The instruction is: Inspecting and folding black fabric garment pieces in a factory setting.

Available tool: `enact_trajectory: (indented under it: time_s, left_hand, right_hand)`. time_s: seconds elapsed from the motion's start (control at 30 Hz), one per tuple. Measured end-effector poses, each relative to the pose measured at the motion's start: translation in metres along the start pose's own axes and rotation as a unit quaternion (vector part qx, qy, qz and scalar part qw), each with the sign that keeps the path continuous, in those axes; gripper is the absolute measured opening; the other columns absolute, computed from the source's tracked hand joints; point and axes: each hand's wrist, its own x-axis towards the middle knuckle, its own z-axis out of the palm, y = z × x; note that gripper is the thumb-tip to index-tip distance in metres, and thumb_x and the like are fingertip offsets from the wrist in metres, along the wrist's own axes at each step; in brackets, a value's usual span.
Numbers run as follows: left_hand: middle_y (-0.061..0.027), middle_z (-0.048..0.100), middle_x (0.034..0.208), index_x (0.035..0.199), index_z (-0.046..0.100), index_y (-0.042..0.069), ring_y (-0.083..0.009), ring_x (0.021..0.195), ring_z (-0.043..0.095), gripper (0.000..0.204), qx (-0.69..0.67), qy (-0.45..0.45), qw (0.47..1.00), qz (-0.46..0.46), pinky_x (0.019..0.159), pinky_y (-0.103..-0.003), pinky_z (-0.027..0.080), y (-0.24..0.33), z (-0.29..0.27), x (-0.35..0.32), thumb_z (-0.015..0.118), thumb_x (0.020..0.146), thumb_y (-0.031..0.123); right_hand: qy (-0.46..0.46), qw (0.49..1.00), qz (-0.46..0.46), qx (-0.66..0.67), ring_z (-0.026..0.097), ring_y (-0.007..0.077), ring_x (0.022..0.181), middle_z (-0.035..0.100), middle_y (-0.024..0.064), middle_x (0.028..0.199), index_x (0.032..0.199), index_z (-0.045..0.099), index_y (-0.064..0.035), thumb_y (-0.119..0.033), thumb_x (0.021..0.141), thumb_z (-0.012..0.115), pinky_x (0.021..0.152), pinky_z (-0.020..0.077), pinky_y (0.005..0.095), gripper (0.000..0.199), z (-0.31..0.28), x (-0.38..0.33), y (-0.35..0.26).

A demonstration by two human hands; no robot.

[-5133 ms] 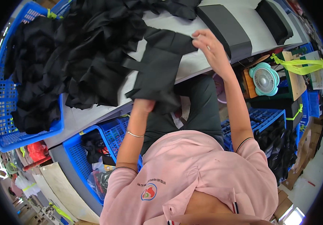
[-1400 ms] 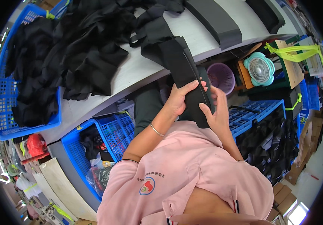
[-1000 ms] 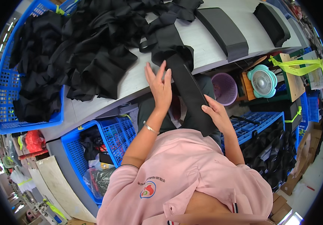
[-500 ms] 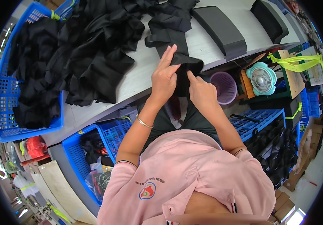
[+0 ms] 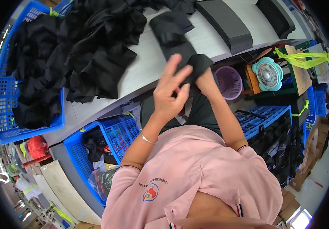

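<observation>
A black fabric piece (image 5: 178,47) lies over the table's near edge, its end lifted and curled. My right hand (image 5: 206,83) is at this curled end, its fingers mostly hidden in the folds, and it appears to grip the cloth. My left hand (image 5: 171,88) is just left of that end with its fingers spread; it is slightly blurred and holds nothing that I can see. Left of it spreads a big heap of black fabric pieces (image 5: 95,57), partly on the table and partly in a blue basket (image 5: 31,135).
The grey table (image 5: 137,72) also bears two black curved panels (image 5: 225,26) (image 5: 275,19) at the far right. Under its edge stand a purple basket (image 5: 229,84) and a teal fan (image 5: 268,74). Blue crates (image 5: 122,131) (image 5: 265,116) flank my legs.
The near end of the fabric piece has been lifted and folded over, with my right hand now in its folds. My left hand has lowered slightly, its fingers spreading.
</observation>
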Motion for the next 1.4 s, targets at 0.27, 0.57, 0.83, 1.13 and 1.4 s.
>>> enact_trajectory:
  time_s: [0.27, 0.57, 0.83, 1.13, 1.4]
  left_hand:
    - [-0.0193, 0.018, 0.159, 0.151, 0.029, 0.008, -0.0356, 0.141, 0.027, 0.09, 0.175, 0.035, 0.984, -0.001, 0.103, -0.038, 0.04, -0.016, 0.019, -0.018, 0.069, 0.07, 0.002]
    - [-0.0062, 0.054, 0.122, 0.131, 0.061, 0.011, -0.0101, 0.079, 0.055, 0.064, 0.06, 0.146, 0.987, -0.006, 0.065, -0.021, 0.048, -0.004, 0.032, -0.006, 0.06, 0.073, -0.018]
    - [-0.0057, 0.054, 0.119, 0.128, 0.064, 0.011, -0.0122, 0.086, 0.058, 0.071, 0.03, 0.144, 0.989, -0.01, 0.062, -0.022, 0.046, 0.006, 0.037, -0.008, 0.055, 0.067, -0.023]
    - [-0.0057, 0.058, 0.117, 0.125, 0.066, 0.009, -0.0118, 0.08, 0.058, 0.07, 0.024, 0.17, 0.985, -0.009, 0.061, -0.022, 0.048, 0.016, 0.027, -0.003, 0.058, 0.064, -0.023]
    - [-0.0057, 0.058, 0.117, 0.12, 0.069, 0.009, -0.0133, 0.082, 0.059, 0.068, 0.026, 0.15, 0.988, -0.003, 0.065, -0.023, 0.049, 0.024, 0.025, -0.005, 0.059, 0.061, -0.022]
  right_hand:
    - [0.114, 0.934, 0.168, 0.295, 0.06, 0.0206, 0.11, 0.059, 0.0103, 0.124, 0.129, 0.053, -0.0024, -0.015, 0.095, 0.062, 0.09, 0.0537, 0.0367, 0.037, 0.004, -0.02, -0.033]
    - [0.084, 0.912, 0.163, 0.367, 0.064, 0.0221, 0.102, 0.062, 0.0103, 0.118, 0.122, 0.057, -0.0029, -0.019, 0.093, 0.063, 0.084, 0.0566, 0.0382, 0.033, -0.006, -0.033, -0.039]
    - [0.04, 0.853, 0.164, 0.494, 0.065, 0.0213, 0.1, 0.063, 0.0108, 0.116, 0.124, 0.056, -0.0022, -0.024, 0.092, 0.064, 0.083, 0.0577, 0.035, 0.039, 0.002, -0.037, -0.032]
    - [0.014, 0.846, 0.169, 0.506, 0.064, 0.0233, 0.104, 0.062, 0.0124, 0.12, 0.128, 0.053, -0.0029, -0.03, 0.092, 0.064, 0.088, 0.0559, 0.0385, 0.047, 0.008, -0.039, -0.023]
    - [0.004, 0.831, 0.182, 0.526, 0.065, 0.0235, 0.103, 0.063, 0.0124, 0.118, 0.126, 0.055, -0.0029, -0.027, 0.092, 0.062, 0.086, 0.0572, 0.0374, 0.042, 0.006, -0.041, -0.029]
